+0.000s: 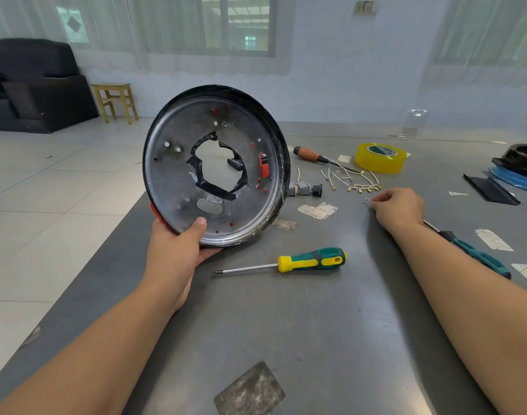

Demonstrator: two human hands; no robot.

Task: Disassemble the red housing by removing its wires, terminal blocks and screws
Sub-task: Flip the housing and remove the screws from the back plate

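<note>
Fingers of the left hand [178, 250] curl under the lower rim of the round housing [216, 166], thumb pressed on its metal inner face, so the shell stands tilted on edge above the near left part of the table [331, 339] with its inside turned toward the viewer, probably for inspection. Right hand [398, 209] rests on the table with fingers loosely bent, fingertips touching or just beside two small screws [366, 200]; whether they pinch one cannot be told. Removed parts lie grouped beyond: wires [358, 181] with brass ends, and terminal blocks [304, 188] just beside the housing. Yellow-and-green screwdriver [298, 262] lies near both hands, within reach. An orange-handled screwdriver [313, 154] and a tape roll [380, 157] sit farther back. Disassembly appears nearly complete.
</note>
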